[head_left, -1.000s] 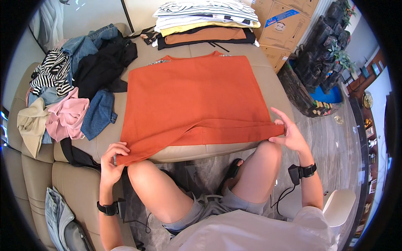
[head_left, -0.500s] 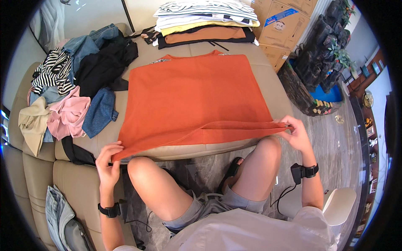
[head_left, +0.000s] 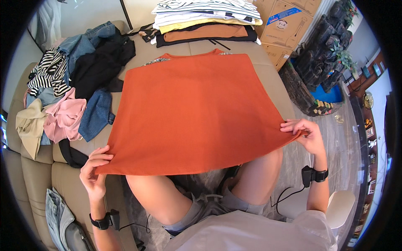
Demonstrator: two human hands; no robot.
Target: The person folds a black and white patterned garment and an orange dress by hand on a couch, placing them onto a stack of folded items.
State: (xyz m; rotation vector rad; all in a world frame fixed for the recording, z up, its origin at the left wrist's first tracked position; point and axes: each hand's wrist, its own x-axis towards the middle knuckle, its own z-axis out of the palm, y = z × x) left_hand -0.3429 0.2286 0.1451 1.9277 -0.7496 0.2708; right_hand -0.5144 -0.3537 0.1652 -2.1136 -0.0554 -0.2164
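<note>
An orange-red top [head_left: 192, 108] lies spread over the beige padded seat in front of me, its neckline at the far end and silvery patches by the shoulders. My left hand [head_left: 95, 169] pinches the near left corner of the hem. At the near right corner, my right hand [head_left: 305, 133] is closed on the cloth, fingers above and thumb below. Between the two hands the hem is drawn out taut and hangs over my knees. Both wrists wear black straps with cables.
A stack of folded clothes [head_left: 205, 25] stands at the far end. Loose garments [head_left: 71, 75] are heaped on the left, with jeans [head_left: 63, 217] on the sofa at lower left. Cardboard boxes [head_left: 284, 25] and a dark rock fountain [head_left: 318, 62] are at the far right.
Both hands have moved outward and toward me with the hem corners. The folded, wavy near edge of the top has become flat and stretched, now covering the seat's front edge.
</note>
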